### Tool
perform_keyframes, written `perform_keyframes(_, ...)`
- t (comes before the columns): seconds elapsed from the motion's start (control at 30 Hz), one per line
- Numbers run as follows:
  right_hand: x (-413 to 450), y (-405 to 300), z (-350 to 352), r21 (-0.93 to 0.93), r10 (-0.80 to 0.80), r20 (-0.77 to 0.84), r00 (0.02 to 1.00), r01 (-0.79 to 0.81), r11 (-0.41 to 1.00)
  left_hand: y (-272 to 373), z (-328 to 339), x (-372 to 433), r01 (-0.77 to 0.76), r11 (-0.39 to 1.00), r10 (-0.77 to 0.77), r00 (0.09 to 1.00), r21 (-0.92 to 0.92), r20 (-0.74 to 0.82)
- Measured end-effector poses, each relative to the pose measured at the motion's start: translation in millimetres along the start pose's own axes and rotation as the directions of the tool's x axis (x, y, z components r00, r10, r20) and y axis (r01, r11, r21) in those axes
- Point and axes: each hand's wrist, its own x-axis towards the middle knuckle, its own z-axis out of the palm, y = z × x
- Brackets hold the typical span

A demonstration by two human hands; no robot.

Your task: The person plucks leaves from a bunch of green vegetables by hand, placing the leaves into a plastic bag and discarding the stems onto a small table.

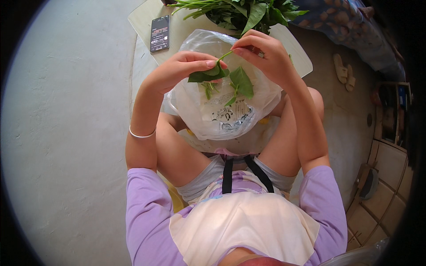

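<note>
My left hand (183,68) holds a sprig of leafy greens (201,76) by its dark leaves, thumb on top. The thin green stem runs up to my right hand (266,55), whose thumb and forefinger pinch its other end. Below both hands a translucent white plastic bag (188,106) hangs open between my knees. Inside it lie a loose green leaf (242,82) and several short stem pieces (208,90). Printing shows on or through the bag's bottom. Just beyond my right hand is a large bunch of long-stemmed greens (254,16), partly in a dark container.
A pale low table (141,15) bears the greens and a smartphone (160,33) with a lit screen. At right are slippers (340,68) on the concrete floor (73,133), a patterned cloth (342,20), and a tiled cabinet (387,163).
</note>
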Motion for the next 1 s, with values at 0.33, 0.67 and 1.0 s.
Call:
perform_keyframes(0.33,-4,-7,10,-0.083,-0.088,0.124,0.988,0.099,0.992,-4,3,4,0.002,0.993,0.004,0.999,0.119,-0.048)
perform_keyframes(0.67,-4,-12,21,-0.216,-0.167,0.001,0.986,0.163,0.963,-15,11,10,-0.045,0.987,0.082,0.967,0.154,-0.243)
perform_keyframes(1.0,0,4,1,0.614,0.347,-0.134,0.928,-0.198,0.764,-7,29,4,-0.050,0.937,0.121,0.975,0.345,-0.187)
